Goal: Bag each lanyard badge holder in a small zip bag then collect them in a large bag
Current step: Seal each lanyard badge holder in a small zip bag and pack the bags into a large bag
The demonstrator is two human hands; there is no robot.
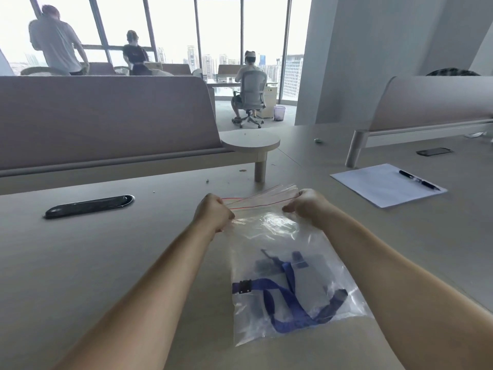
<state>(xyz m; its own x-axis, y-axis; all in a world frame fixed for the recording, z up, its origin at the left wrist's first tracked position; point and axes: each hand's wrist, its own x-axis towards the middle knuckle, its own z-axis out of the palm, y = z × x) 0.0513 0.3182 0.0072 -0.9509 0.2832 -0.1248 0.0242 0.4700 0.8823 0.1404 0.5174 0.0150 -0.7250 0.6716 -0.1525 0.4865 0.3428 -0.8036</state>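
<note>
A large clear zip bag (269,231) with a red zip line lies on the desk in front of me. Inside it, near its closed end, are blue lanyards (285,292) with badge holders in smaller clear bags. My left hand (213,212) pinches the left corner of the bag's mouth. My right hand (306,204) pinches the right corner. Under the mouth, several more clear zip bags (280,189) fan out on the desk.
A sheet of white paper (384,185) with a black pen (418,180) lies to the right, a dark phone (433,151) beyond it. A black cable slot (89,205) sits at the left. Desk dividers stand behind; three people are far off by the windows.
</note>
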